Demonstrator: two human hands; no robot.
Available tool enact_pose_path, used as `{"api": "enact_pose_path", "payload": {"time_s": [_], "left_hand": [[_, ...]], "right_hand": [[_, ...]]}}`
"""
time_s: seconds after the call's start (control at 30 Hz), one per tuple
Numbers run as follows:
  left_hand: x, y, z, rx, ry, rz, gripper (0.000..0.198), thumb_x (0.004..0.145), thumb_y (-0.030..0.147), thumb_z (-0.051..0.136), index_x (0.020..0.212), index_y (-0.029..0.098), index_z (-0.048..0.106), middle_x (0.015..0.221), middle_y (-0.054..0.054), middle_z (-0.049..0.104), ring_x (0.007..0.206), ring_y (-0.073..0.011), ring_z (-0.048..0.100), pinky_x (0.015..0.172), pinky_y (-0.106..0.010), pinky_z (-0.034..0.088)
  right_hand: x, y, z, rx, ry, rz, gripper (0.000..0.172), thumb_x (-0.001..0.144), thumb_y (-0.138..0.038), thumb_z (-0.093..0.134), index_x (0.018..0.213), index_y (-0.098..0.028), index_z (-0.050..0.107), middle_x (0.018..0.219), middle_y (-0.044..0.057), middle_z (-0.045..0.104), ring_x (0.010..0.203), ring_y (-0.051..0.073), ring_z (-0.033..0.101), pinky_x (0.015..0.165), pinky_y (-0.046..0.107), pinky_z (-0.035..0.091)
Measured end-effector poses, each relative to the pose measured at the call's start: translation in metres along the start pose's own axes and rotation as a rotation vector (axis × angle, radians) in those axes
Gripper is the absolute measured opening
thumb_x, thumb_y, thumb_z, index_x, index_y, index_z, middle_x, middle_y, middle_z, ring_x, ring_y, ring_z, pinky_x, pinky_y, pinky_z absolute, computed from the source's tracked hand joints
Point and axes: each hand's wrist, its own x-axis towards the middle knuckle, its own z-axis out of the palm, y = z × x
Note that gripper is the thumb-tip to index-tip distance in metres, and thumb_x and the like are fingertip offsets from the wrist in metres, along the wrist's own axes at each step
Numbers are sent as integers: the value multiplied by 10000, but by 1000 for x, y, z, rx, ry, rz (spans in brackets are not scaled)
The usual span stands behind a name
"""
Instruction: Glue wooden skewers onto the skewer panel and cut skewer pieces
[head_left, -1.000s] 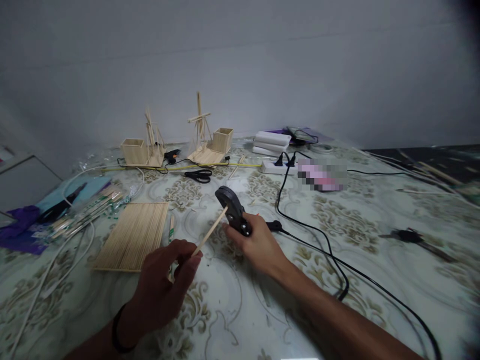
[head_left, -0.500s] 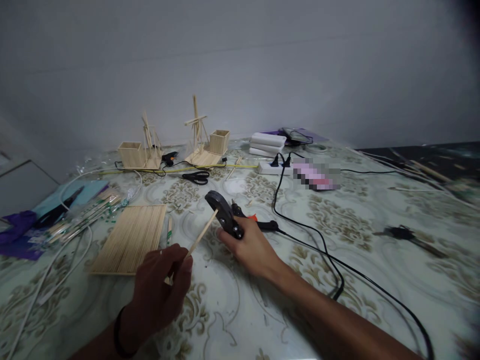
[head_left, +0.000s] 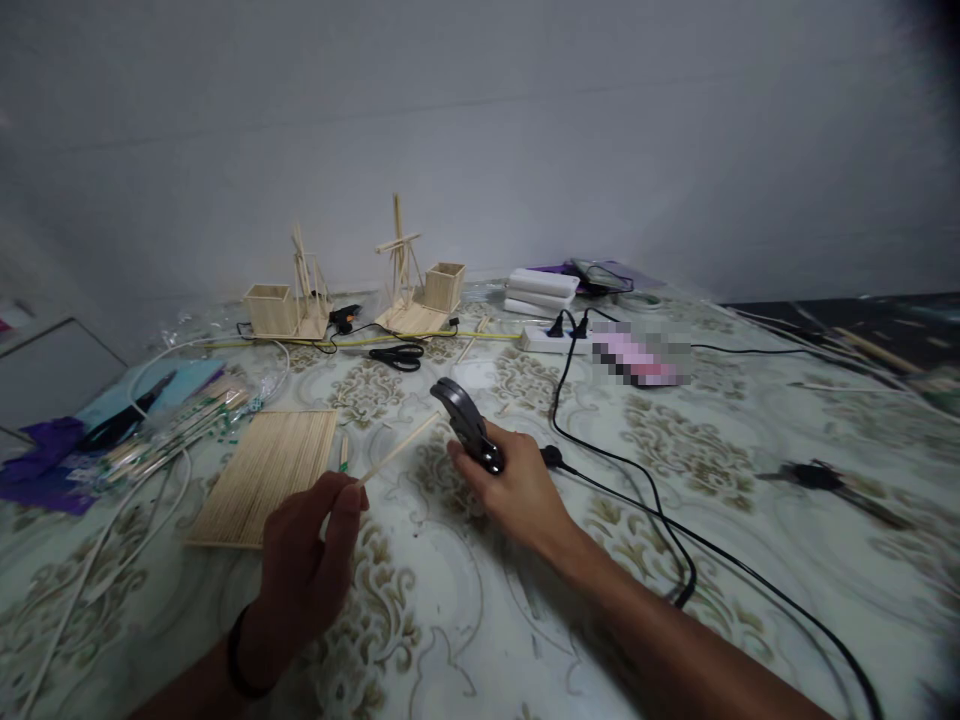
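My left hand (head_left: 311, 545) pinches the near end of a thin wooden stick (head_left: 399, 446), which slants up to the right. My right hand (head_left: 517, 490) is closed around a pair of dark cutters (head_left: 466, 420) with a curved head; the handles are mostly hidden in the palm. The stick's far end lies just left of the cutters, apart from them. Beside my left hand lies a flat panel of sticks (head_left: 262, 475) laid side by side. A short stick piece with a green mark (head_left: 344, 454) sits at the panel's right edge.
Behind my right hand shows the black end of a corded tool (head_left: 551, 457). Farther back are scissors (head_left: 397, 357), two stick models (head_left: 271, 312) with boxes, a power strip (head_left: 536, 340) and a phone-like pink thing (head_left: 637, 358). Packaged sticks (head_left: 176, 430) lie left, keys (head_left: 814, 475) right.
The stick's end has come away from the cutters' jaws. My left hand has drawn slightly left and the cutters have moved right, now covering most of the corded tool.
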Motion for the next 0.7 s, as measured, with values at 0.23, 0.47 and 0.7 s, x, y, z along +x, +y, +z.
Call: {"api": "enact_pose_path", "payload": {"time_s": [0.23, 0.47, 0.7], "left_hand": [[1, 8, -2, -23, -72, 95, 325, 1084, 241, 444, 791, 227, 584, 614, 40, 558, 483, -120, 484, 506, -272, 367], [-1, 10, -4, -65, -101, 119, 265, 1059, 162, 471, 847, 228, 615, 644, 45, 592, 522, -115, 516, 523, -250, 388], [0, 14, -6, -85, -121, 144, 282, 1069, 183, 450, 823, 232, 579, 616, 46, 562, 511, -125, 511, 529, -267, 389]], "right_hand": [[-2, 5, 0, -45, 88, -146, 123, 728, -203, 590, 837, -244, 549, 795, 11, 627, 743, 214, 576, 687, 309, 406], [-2, 8, -3, -150, 147, -242, 284, 713, -169, 573, 991, -220, 605, 933, 65, 685, 836, 253, 636, 736, 338, 450], [-3, 9, -3, -166, 158, -247, 299, 724, -146, 587, 1011, -229, 601, 952, 65, 685, 844, 252, 643, 744, 338, 468]]}}
